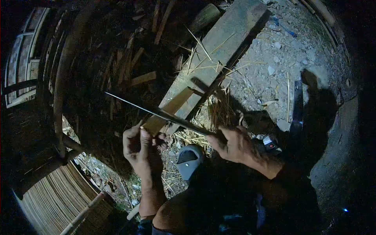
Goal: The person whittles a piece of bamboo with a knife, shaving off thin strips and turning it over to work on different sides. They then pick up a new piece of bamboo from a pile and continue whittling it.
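Observation:
A thin flat strip of wood or bamboo [177, 103] slants up and away from my left hand [141, 150]. The thumb and fingers pinch its near end. My right hand [237, 148] is wrapped round the handle end of a long machete [185, 124]. The blade crosses over the strip and points to the upper left, its tip [107, 93] past the strip's left side. Behind both lies a thick wooden plank [231, 35], and the strip's far end overlaps it in this view. Dry straw [196, 64] is scattered across the plank.
Shavings and straw [217, 111] lie beside the plank, near a grey shoe [189, 160] below my hands. Stony ground [274, 58] spreads to the right. A stack of thin canes [55, 199] is at the lower left, and wood pieces [143, 78] lie in the dark.

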